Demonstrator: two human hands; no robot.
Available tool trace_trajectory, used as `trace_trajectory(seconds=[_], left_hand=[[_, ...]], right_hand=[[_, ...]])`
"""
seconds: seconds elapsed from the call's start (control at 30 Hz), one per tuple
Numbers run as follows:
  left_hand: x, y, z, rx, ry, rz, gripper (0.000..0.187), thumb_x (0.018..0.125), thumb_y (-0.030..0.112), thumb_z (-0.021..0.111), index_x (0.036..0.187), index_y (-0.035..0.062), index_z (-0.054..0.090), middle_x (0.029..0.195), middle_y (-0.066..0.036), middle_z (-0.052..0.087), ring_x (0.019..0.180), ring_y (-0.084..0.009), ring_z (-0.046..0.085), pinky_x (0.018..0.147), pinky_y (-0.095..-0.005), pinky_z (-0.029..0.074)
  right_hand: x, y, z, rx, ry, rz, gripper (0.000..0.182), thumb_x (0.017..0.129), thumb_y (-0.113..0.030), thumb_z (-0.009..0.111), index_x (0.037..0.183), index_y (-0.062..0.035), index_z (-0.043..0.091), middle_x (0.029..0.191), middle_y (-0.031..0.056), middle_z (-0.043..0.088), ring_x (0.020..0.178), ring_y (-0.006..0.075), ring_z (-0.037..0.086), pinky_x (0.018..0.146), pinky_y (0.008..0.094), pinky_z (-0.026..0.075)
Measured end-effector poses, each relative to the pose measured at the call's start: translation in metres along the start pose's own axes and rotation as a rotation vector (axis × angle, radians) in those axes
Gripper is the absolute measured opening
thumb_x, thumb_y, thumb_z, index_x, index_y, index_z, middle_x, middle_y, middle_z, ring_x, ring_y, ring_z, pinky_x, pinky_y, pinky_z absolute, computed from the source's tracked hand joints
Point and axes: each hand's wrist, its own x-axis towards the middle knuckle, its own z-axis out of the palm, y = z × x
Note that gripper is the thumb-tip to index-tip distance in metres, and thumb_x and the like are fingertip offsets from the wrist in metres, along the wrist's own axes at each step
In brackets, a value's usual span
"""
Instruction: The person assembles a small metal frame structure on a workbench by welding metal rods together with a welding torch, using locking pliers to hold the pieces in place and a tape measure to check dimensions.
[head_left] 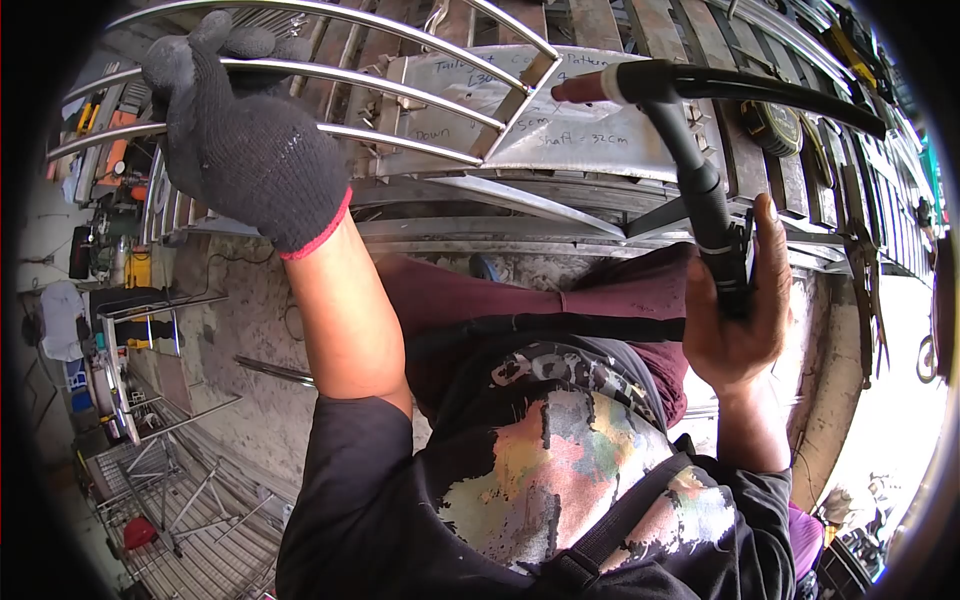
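My left hand (245, 150), in a dark knitted glove with a red cuff, is closed around the tubes of a shiny metal tube frame (410, 88). Several curved tubes of this frame run to the right and meet a slanted end bar. In my bare right hand (745, 330) is a TIG welding torch (695, 185), gripped by its black handle. Its pinkish cup points left, just right of the frame's end bar and apart from it in this view. Under the frame's end lies a metal plate (600, 150) with handwritten notes, partly covered by the tubes.
A slatted metal bench (592, 28) carries the work. On its right are a tape measure (775, 128) and locking pliers (862, 250). The black torch cable (800, 88) runs right. At lower left stand metal racks (165, 480) and tubing; tools line the far left.
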Motion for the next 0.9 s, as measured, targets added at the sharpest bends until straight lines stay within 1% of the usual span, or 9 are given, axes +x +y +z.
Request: trace_trajectory(seconds=[0.1,0.13,0.2,0.33,0.43,0.53,0.73,0.83,0.9], left_hand=[[0.003,-0.003,-0.004,-0.025,-0.007,-0.01,0.032,0.107,0.016,0.058,0.121,-0.0121,0.065,0.092,-0.022,0.073,0.073,-0.0255,0.07,0.066,-0.038,0.065],[0.004,-0.004,-0.005,-0.057,-0.019,-0.016,0.032,0.107,0.017,0.058,0.12,-0.0119,0.065,0.092,-0.022,0.073,0.073,-0.0256,0.07,0.066,-0.0378,0.065],[0.003,-0.003,-0.003,-0.031,-0.024,-0.012,0.033,0.107,0.017,0.057,0.12,-0.0116,0.065,0.092,-0.022,0.073,0.072,-0.026,0.07,0.066,-0.0374,0.065],[-0.003,0.004,0.011,0.154,0.05,0.017,0.033,0.108,0.018,0.056,0.119,-0.0111,0.067,0.092,-0.022,0.074,0.069,-0.0266,0.071,0.065,-0.0366,0.065],[0.001,0.0,0.002,0.086,-0.003,-0.004,0.034,0.109,0.018,0.054,0.118,-0.0122,0.067,0.092,-0.022,0.074,0.068,-0.0268,0.071,0.064,-0.0365,0.064],[0.001,0.0,-0.003,0.038,-0.086,0.008,0.035,0.109,0.017,0.053,0.12,-0.0139,0.066,0.092,-0.023,0.074,0.068,-0.0267,0.071,0.064,-0.036,0.064],[0.002,-0.001,0.002,0.156,-0.119,0.103,0.04,0.109,0.018,0.049,0.121,-0.0177,0.062,0.09,-0.025,0.072,0.068,-0.0278,0.071,0.062,-0.0344,0.062],[0.005,-0.003,-0.007,0.071,-0.224,0.094,0.041,0.109,0.019,0.048,0.12,-0.0184,0.062,0.089,-0.025,0.072,0.068,-0.0282,0.071,0.061,-0.0342,0.061],[0.004,-0.002,-0.003,-0.048,-0.194,0.048,0.039,0.109,0.017,0.049,0.12,-0.0181,0.063,0.088,-0.025,0.072,0.069,-0.0282,0.071,0.06,-0.0342,0.06]], right_hand=[[-0.001,-0.001,0.004,0.017,0.007,-0.012,0.068,0.086,0.005,0.076,0.147,0.0154,0.048,0.138,0.0343,0.063,0.124,0.0428,0.068,0.101,0.0417,0.058],[-0.001,-0.005,0.004,0.006,-0.015,0.009,0.066,0.086,0.005,0.076,0.145,0.015,0.05,0.133,0.0334,0.066,0.117,0.0424,0.072,0.096,0.0417,0.06],[0.001,-0.003,0.007,0.001,-0.006,-0.064,0.065,0.086,0.005,0.076,0.145,0.0143,0.051,0.131,0.0327,0.067,0.114,0.0423,0.073,0.093,0.0414,0.061],[0.006,-0.002,0.01,0.02,-0.008,-0.126,0.065,0.084,0.008,0.076,0.145,0.011,0.053,0.125,0.0299,0.07,0.09,0.0345,0.076,0.074,0.038,0.062],[0.007,-0.001,0.016,0.023,-0.002,-0.143,0.069,0.082,0.01,0.076,0.147,0.0085,0.054,0.121,0.0265,0.072,0.072,0.0273,0.069,0.062,0.0365,0.058],[0.007,-0.002,0.016,0.043,-0.024,-0.123,0.071,0.081,0.01,0.076,0.147,0.0077,0.053,0.119,0.0247,0.073,0.07,0.0266,0.068,0.06,0.0363,0.057],[0.007,0.0,0.02,0.068,-0.04,-0.143,0.071,0.08,0.01,0.076,0.148,0.0073,0.053,0.12,0.023,0.073,0.069,0.0264,0.066,0.059,0.0366,0.056],[0.006,-0.002,0.021,0.052,-0.037,-0.139,0.072,0.08,0.01,0.077,0.148,0.0072,0.054,0.12,0.0228,0.073,0.069,0.0265,0.066,0.059,0.0369,0.056],[0.007,-0.003,0.021,0.047,-0.038,-0.135,0.072,0.08,0.01,0.076,0.148,0.0071,0.054,0.12,0.0224,0.073,0.069,0.0263,0.066,0.059,0.037,0.056]])
